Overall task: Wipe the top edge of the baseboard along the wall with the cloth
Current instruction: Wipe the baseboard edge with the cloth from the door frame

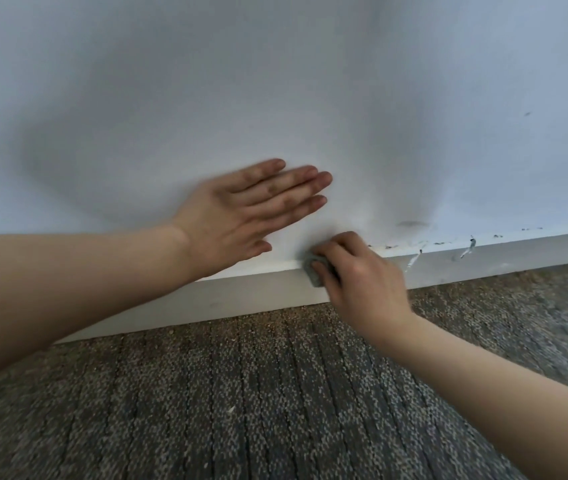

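Right hand fingers pinch one cloth on one baseboard; left hand fingers straight, together.

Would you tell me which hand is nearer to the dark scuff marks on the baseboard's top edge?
Right. The right hand, gripping the cloth on the baseboard edge, sits just left of the scuff marks; the left hand is open at the wall, farther left.

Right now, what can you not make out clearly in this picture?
Head view:
Cloth: mostly hidden under the right hand; only a grey corner shows.
Left hand: blurred; contact with the wall unclear.
Baseboard: left end hidden by the left forearm, right end cut by the frame edge.
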